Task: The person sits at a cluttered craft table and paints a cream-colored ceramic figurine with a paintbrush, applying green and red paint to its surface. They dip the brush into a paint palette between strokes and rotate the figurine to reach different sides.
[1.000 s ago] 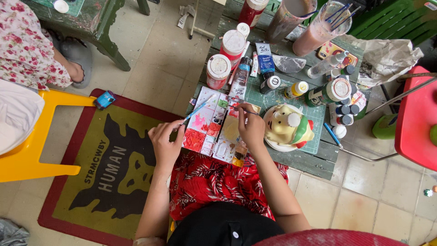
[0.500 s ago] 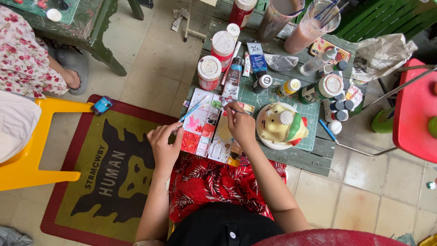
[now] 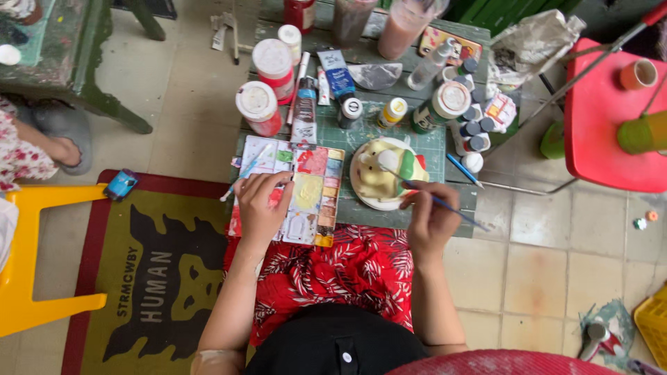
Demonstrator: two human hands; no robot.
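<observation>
at the far left a yellow plastic stool [image 3: 28, 257] stands on the tiled floor beside a dark rug with a red border [image 3: 139, 278], and a small blue toy car [image 3: 121, 184] lies at the rug's upper edge. moving right, the left hand [image 3: 260, 208] rests flat on a rectangular paint palette with many stained wells [image 3: 302, 191], probably to keep it steady and close. a thin blue-handled brush [image 3: 243, 173] lies under its fingers, which are together on the brush, though whether they truly pinch it i cannot tell. above the palette stand red-and-white paint jars [image 3: 264, 87] and several paint tubes [image 3: 306, 111], within easy reach on the green wooden table [image 3: 292, 28].

further right, a pale yellow round figurine with a green patch [image 3: 382, 173] sits on a green cutting mat [image 3: 431, 149], just beside the palette. the right hand [image 3: 431, 219] is closed on a fine paintbrush with a blue handle [image 3: 441, 203], held like a pen so the tip meets the figurine's green area; the figurine lies just ahead of the fingers, up and to the left. small bottles [image 3: 476, 128] cluster behind, and a red plastic chair [image 3: 611, 125] stands at the far right.
</observation>
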